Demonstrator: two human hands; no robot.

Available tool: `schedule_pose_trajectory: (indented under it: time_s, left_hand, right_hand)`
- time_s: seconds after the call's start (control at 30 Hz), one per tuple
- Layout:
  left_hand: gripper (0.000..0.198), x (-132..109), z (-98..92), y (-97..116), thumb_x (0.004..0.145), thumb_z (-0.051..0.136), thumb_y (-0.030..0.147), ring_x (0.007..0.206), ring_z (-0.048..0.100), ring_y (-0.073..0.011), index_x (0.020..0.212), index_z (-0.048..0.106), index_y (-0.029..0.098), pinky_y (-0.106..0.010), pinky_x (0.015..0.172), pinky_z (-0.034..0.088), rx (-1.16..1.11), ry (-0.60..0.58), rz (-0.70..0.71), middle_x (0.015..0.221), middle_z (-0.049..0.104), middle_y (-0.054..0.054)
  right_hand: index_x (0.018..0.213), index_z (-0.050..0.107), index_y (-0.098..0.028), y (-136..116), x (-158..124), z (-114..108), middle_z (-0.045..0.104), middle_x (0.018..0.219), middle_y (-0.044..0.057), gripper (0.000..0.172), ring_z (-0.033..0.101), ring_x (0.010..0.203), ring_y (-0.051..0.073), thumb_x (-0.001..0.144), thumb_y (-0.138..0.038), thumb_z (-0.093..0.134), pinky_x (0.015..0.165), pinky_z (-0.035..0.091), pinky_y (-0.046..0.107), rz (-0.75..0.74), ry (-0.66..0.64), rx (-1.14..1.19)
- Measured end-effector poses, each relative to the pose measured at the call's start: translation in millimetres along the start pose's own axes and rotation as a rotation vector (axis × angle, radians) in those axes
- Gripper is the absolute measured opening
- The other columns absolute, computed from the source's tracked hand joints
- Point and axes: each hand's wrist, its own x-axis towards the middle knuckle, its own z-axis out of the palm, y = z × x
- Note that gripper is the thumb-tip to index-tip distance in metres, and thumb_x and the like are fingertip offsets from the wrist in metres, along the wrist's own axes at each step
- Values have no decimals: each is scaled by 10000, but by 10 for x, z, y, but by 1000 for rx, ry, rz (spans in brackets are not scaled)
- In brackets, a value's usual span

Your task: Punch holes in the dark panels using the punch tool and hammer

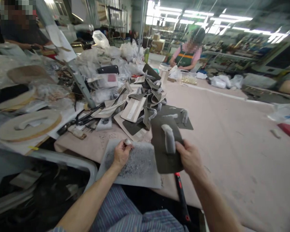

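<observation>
My right hand (189, 156) grips the right edge of a dark grey-green panel (163, 161), which is held up over the table and has a pale, wrapped strip (169, 138) on its face. My left hand (122, 153) is closed, with a small whitish thing (127, 141) pinched between thumb and fingers; what it is cannot be made out. Under my left hand lies a grey sheet (145, 170) covered with dark specks. Just beyond the panel, a heap of similar dark and beige pieces (134, 108) is spread on the pink-covered table (222, 135).
A red and black tool (181, 193) lies at the table's front edge. At left are a grey bin (87, 164) with scraps, a tape roll (29, 125), a slanted metal post (79, 80) and plastic bags (111, 53). People work at the far side (187, 56) and at both sides.
</observation>
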Motion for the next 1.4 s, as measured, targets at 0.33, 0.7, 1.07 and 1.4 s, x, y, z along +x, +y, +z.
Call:
schedule_pose_trajectory:
  time_s: [0.33, 0.7, 1.07, 1.4]
  left_hand:
    - [240, -34, -75, 211, 810, 714, 380, 801, 679, -173, 912, 669, 168, -266, 769, 529, 46, 9, 114, 853, 733, -37]
    - [159, -41, 120, 103, 813, 674, 314, 778, 673, -170, 867, 677, 165, -261, 754, 522, 39, -273, 72, 825, 730, -34]
    - [142, -61, 94, 122, 832, 644, 300, 766, 670, -166, 888, 669, 172, -250, 714, 510, 115, -373, 64, 848, 737, -37]
    - [111, -54, 81, 158, 835, 598, 223, 795, 664, -175, 900, 680, 184, -266, 737, 505, 265, -417, 146, 848, 728, -28]
  right_hand:
    - [1425, 416, -39, 299, -1090, 1156, 705, 844, 187, 552, 697, 774, 345, 946, -308, 464, 692, 498, 425, 70, -154, -674]
    - [1440, 426, -228, 268, -897, 1014, 444, 1481, 87, 676, 460, 1308, 252, 785, -63, 460, 1061, 438, 444, -502, -294, -463]
    - [1335, 489, -163, 611, -943, 1023, 541, 1346, 138, 416, 492, 1241, 271, 923, -206, 455, 1042, 434, 467, -369, -22, -402]
    - [1103, 578, -130, 1221, -1004, 174, 600, 989, 145, 285, 572, 892, 271, 883, -303, 528, 778, 459, 377, 115, 92, -852]
